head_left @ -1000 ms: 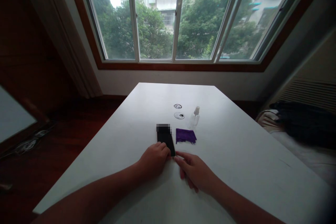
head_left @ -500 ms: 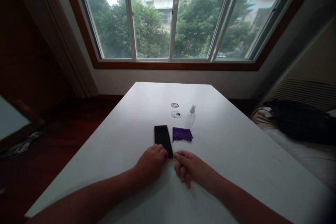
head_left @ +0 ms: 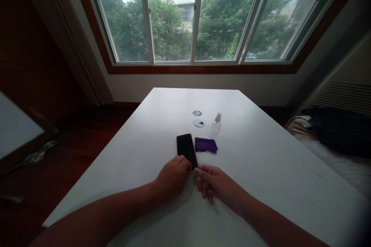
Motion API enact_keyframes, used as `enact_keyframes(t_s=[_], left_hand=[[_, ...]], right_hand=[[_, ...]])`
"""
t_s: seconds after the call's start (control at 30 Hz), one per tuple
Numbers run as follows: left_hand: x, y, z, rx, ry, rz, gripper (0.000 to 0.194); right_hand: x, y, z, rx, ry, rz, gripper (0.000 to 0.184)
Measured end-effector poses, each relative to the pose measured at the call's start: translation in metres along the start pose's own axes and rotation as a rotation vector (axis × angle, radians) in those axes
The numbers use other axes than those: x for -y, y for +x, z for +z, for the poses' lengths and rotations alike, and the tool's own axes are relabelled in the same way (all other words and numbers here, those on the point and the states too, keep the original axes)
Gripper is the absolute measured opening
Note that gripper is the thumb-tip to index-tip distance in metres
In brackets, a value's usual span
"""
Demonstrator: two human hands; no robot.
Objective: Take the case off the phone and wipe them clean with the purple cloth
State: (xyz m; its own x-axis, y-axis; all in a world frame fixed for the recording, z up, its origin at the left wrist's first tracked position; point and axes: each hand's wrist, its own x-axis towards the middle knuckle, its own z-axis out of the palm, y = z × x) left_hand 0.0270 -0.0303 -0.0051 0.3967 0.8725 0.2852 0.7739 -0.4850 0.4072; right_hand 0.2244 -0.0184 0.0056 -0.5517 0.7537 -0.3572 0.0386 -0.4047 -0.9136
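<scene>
On the white rectangular table (head_left: 145,123), handling was judged to be under way at the near end of a flat black rectangular phone (head_left: 185,146), with no finished result visible and the amount left to be done not readable. At the left, the left hand (head_left: 173,173) was laid over the phone's near left part, its fingers curled and partly closed; whether the phone was gripped or only pressed could not be told. The phone was set flat, its dark screen upward and its far end angled slightly left. Between the two hands, a faint pale patch (head_left: 195,178) was seen, too blurred to be identified. Beyond the phone, slightly to the right, two round, dark-rimmed patches (head_left: 198,123) were seen, one behind the other. Just right of the phone, a purple fabric cloth (head_left: 206,145) was spread, touched by neither hand. Nearer, the right hand (head_left: 213,179) was placed by the phone's near right corner, thumb and forefinger brought together, the other fingers loosely bent; whether anything was pinched could not be told. Farther right, a clear spray bottle (head_left: 216,125) was left standing upright, untouched.
</scene>
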Motion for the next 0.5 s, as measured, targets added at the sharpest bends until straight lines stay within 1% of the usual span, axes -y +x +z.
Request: enact_keyframes(t_s=[0.1, 0.2, 0.33, 0.4, 0.5], left_hand=[[-0.002, -0.001, 0.000, -0.007, -0.093, 0.009, 0.007], [-0.004, -0.002, -0.003, -0.007, -0.215, -0.002, 0.008], [-0.005, -0.001, -0.007, -0.057, -0.395, -0.020, 0.003], [-0.002, 0.001, -0.006, -0.114, -0.452, -0.082, 0.008], [0.005, 0.006, -0.004, -0.216, -0.537, -0.263, 0.023]], right_hand=[[-0.002, 0.000, 0.003, -0.023, -0.055, -0.028, 0.036], [-0.002, -0.002, 0.007, -0.059, -0.065, -0.068, 0.034], [-0.004, -0.001, 0.008, -0.129, -0.029, -0.126, 0.033], [-0.006, -0.001, 0.007, -0.163, -0.008, -0.154, 0.034], [-0.009, -0.002, 0.009, -0.191, -0.008, -0.210, 0.039]])
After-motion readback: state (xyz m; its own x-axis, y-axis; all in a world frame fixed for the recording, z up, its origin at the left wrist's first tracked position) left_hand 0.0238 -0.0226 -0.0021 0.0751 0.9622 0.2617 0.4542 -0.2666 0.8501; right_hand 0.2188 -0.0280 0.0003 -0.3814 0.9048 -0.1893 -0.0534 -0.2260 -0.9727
